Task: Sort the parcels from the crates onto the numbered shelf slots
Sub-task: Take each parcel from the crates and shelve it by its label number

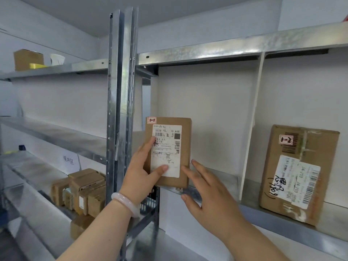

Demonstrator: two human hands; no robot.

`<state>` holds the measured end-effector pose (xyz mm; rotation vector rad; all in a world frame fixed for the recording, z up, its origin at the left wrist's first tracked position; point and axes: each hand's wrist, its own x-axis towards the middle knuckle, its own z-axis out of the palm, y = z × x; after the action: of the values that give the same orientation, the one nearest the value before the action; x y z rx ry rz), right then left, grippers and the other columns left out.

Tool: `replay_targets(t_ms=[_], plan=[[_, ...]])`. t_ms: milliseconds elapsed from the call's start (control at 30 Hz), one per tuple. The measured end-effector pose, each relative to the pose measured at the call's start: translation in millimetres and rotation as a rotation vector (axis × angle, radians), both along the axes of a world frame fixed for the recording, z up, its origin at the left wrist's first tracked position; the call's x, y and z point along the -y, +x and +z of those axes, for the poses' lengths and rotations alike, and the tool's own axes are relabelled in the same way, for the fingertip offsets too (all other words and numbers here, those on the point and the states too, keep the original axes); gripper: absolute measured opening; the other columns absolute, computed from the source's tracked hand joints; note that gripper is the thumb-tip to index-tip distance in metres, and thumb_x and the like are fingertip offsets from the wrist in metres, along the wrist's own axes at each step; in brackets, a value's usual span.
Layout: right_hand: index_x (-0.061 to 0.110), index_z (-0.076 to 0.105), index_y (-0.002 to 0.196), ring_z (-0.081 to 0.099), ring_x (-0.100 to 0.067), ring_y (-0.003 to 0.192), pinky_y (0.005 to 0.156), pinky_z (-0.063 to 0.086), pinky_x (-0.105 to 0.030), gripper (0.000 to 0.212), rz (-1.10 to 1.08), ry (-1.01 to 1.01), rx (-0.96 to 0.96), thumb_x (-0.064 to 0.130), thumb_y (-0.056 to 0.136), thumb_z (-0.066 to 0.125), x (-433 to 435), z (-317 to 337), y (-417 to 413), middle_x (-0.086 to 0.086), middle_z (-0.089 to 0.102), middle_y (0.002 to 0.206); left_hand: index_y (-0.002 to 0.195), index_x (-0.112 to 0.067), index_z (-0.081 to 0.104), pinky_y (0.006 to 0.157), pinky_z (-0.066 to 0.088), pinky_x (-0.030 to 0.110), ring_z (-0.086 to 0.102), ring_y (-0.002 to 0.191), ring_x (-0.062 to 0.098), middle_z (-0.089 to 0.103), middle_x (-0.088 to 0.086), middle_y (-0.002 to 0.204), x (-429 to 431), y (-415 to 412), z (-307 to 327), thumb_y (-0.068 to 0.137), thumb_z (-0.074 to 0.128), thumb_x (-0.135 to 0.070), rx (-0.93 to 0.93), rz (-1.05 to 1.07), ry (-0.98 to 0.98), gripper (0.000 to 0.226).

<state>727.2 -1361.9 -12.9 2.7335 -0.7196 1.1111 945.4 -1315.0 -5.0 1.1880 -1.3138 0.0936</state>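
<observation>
Parcel point(169, 153), head view: flat brown box held upright, long axis vertical. Its shipping label point(166, 136) faces the camera with the print right way up, and a "1-1" sticker point(151, 120) sits at its top left corner. It is in the slot left of the white divider point(250, 125), with its bottom edge at the front lip of the shelf point(224, 180); contact cannot be confirmed.

The left hand point(140, 170) grips the parcel's left edge, thumb pressed on the label. The right hand point(209, 194) has straight, spread fingers point(197, 166) just beside the lower right corner.

A second parcel point(299, 174), stickered "1-2", leans in the slot right of the divider.
</observation>
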Motion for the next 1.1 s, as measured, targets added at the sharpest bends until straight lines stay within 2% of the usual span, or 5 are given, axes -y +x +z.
replay_targets(t_ms=[333,533,700,1000,1100], plan=[[0.056,0.010,0.143,0.012,0.003,0.140,0.110,0.024,-0.022,0.060,-0.096,0.044,0.056,0.058,0.091,0.039,22,-5,52,0.031,0.006,0.153,0.145,-0.057,0.019,0.099,0.027,-0.002,0.034,0.130,-0.014,0.039,-0.018,0.146,50,74,-2,0.085,0.075,-0.021,0.125,-0.098,0.053,0.089],[0.069,0.005,0.135,0.000,0.023,0.130,0.107,0.017,-0.014,0.057,-0.159,0.080,0.070,0.058,0.090,0.039,28,-10,86,0.046,-0.008,0.141,0.147,-0.059,0.007,0.099,0.017,-0.006,0.021,0.129,-0.024,0.026,-0.036,0.143,77,107,-12,0.087,0.073,-0.018,0.200,-0.140,0.047,0.099],[0.067,0.008,0.136,0.013,0.009,0.138,0.110,0.021,-0.019,0.056,-0.198,0.096,0.100,0.060,0.089,0.037,27,-15,104,0.038,0.003,0.149,0.150,-0.054,0.007,0.098,0.018,-0.006,0.023,0.128,-0.024,0.029,-0.029,0.143,91,118,-19,0.087,0.072,-0.013,0.193,-0.184,0.034,0.100],[0.066,0.008,0.138,0.010,0.014,0.137,0.109,0.015,-0.014,0.060,-0.210,0.111,0.127,0.054,0.091,0.044,26,-19,120,0.037,0.006,0.151,0.150,-0.056,0.003,0.100,0.019,-0.005,0.022,0.132,-0.019,0.032,-0.013,0.149,103,125,-20,0.089,0.070,-0.014,0.187,-0.215,0.056,0.100],[0.060,0.012,0.142,0.014,0.009,0.138,0.112,0.021,-0.020,0.060,-0.190,0.104,0.134,0.056,0.090,0.043,25,-20,122,0.032,0.009,0.153,0.151,-0.053,0.001,0.112,0.019,0.008,0.019,0.142,-0.007,0.024,-0.009,0.158,97,124,-19,0.089,0.071,-0.020,0.180,-0.222,0.063,0.099]])
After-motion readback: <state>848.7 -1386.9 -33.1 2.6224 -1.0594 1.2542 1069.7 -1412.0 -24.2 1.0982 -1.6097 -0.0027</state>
